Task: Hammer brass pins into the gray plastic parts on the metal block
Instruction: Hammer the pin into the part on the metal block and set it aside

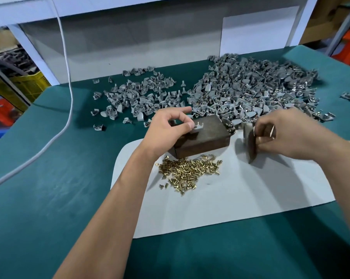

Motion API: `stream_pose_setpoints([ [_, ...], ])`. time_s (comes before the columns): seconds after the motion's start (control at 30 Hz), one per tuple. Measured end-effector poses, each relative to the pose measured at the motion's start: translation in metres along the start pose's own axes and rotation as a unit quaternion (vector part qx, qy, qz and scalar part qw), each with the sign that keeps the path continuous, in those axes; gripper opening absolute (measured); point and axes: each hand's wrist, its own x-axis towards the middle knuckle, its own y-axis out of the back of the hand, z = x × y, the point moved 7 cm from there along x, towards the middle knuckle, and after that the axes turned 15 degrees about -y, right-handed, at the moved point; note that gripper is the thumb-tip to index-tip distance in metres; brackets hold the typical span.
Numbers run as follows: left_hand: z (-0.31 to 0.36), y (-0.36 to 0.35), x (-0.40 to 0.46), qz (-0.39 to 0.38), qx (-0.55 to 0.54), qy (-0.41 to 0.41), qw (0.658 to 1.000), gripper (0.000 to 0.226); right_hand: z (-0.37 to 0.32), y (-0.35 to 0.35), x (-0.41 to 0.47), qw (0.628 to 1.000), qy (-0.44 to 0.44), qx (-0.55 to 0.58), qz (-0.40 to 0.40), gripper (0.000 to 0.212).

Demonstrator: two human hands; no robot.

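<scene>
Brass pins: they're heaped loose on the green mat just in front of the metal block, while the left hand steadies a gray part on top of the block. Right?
Not quite. In the head view the brass pins lie on the white sheet spread over the green mat, not on the mat itself. The rest holds: they are heaped just in front of the metal block, and the left hand steadies a gray part on top of it.

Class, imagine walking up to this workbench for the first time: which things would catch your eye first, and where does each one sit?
The big heap of gray plastic parts sprawls across the far side of the green table. Nearer, a glinting pile of brass pins lies on white paper, just in front of the dark metal block. The left hand steadies a gray part with a pin on the block, while the right hand grips a blurred hammer.
</scene>
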Motion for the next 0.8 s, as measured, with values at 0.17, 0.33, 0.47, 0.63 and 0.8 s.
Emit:
stream_pose_setpoints([
  [0.17,0.004,-0.005,0.000,-0.015,0.021,-0.017,1.000,0.016,-0.004,-0.001,0.008,0.998,-0.001,-0.035,-0.050,0.010],
  [0.33,0.006,-0.010,0.001,-0.023,0.037,-0.032,0.999,0.013,-0.065,-0.007,0.006,0.991,0.093,0.092,0.029,0.027],
  [0.47,0.009,-0.011,0.002,-0.039,0.045,-0.055,0.997,0.010,-0.088,-0.021,0.001,0.972,0.182,0.149,0.029,0.020],
  [0.63,0.008,-0.012,0.000,-0.019,-0.040,-0.048,0.998,0.014,-0.049,-0.018,0.019,0.957,0.036,0.267,0.112,0.042],
  [0.8,0.008,-0.013,0.001,-0.005,-0.086,-0.044,0.995,0.014,-0.034,-0.022,0.022,0.947,-0.038,0.289,0.137,0.037],
])
